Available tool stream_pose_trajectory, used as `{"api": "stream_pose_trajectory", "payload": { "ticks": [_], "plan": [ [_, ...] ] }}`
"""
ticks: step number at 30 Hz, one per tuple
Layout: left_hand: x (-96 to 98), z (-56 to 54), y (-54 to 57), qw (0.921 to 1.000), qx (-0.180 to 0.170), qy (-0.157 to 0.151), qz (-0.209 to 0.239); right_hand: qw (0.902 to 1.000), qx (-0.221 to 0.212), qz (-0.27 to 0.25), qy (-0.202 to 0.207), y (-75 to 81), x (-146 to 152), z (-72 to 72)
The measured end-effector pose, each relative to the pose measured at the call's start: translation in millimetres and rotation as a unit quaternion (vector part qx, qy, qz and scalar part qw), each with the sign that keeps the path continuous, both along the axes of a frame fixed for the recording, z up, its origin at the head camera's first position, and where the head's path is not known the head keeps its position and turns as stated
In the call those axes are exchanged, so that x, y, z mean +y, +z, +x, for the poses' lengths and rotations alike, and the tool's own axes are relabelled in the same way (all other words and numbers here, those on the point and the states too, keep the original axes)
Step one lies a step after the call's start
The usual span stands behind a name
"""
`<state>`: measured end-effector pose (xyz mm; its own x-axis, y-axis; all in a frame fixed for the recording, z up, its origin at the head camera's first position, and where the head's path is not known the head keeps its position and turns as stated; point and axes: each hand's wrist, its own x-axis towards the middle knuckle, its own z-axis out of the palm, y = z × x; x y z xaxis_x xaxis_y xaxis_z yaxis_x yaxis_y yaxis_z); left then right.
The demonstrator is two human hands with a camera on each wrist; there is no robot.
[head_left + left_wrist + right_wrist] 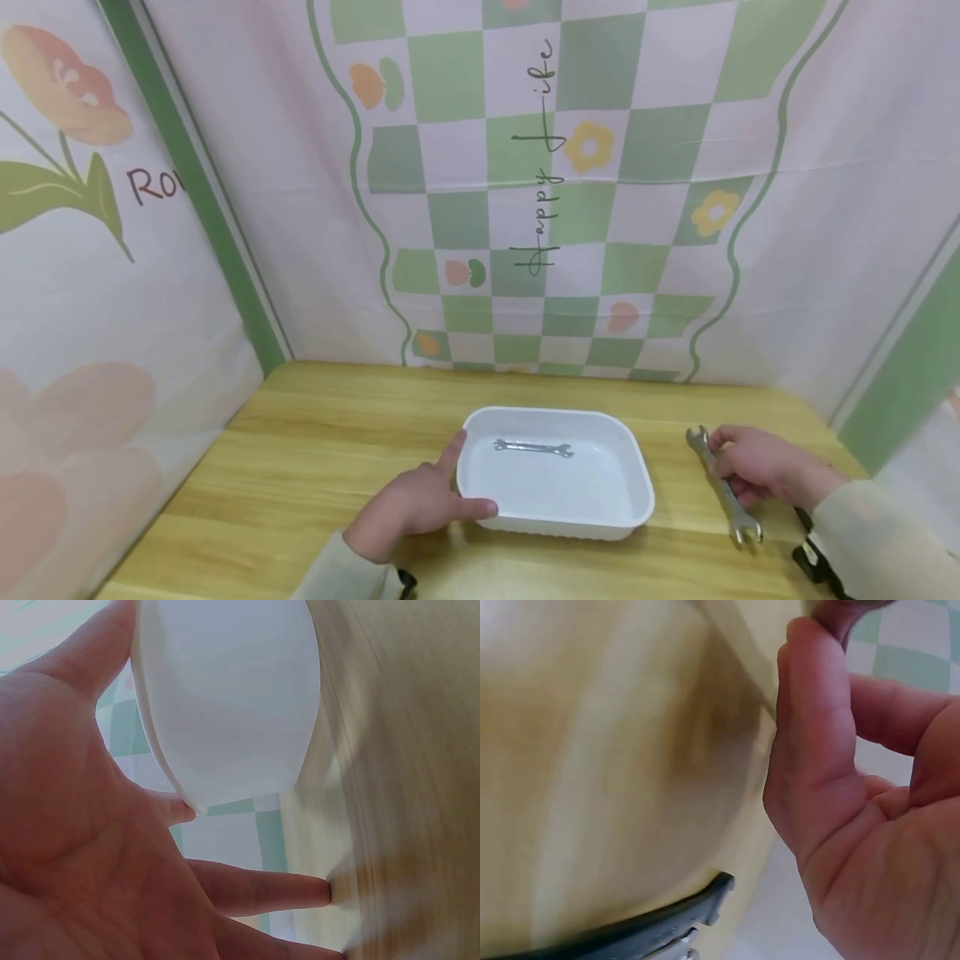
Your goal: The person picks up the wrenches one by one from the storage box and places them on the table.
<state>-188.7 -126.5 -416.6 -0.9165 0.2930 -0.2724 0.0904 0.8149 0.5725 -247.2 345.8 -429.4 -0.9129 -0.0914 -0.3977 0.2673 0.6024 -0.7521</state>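
A white rectangular dish (555, 525) stands on the wooden table, with a small open-ended wrench (533, 448) lying inside it toward the back. My left hand (420, 500) is at the dish's left end, fingers spread and fairly straight. Its thumb and a finger touch the rim, while two other fingers (262, 891) reach down to the tabletop in the left wrist view. Right of the dish, my right hand (765, 467) grips a larger double open-ended wrench (733, 504) around the middle of its shank. In the right wrist view the curled fingers hide most of that wrench.
The wooden table (337, 442) runs back to a hanging cloth (517, 208) with green checks. Another printed cloth (112, 333) closes the left side. A black strap (813, 562) is at my right wrist.
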Motion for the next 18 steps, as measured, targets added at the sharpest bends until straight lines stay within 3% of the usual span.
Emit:
{"api": "stream_pose_trajectory", "payload": {
  "ticks": [8, 18],
  "plan": [
    [1.1, -0.5, 0.1, 1.0000, -0.006, 0.000, -0.001, 0.9999, -0.006, 0.003, -0.013, -1.7, -6, 15.3],
    [0.9, -0.9, -1.6, 1.0000, -0.004, 0.000, -0.003, 0.9981, 0.045, 0.042, -0.010, -12.3, -15, 32.1]
  ]
}}
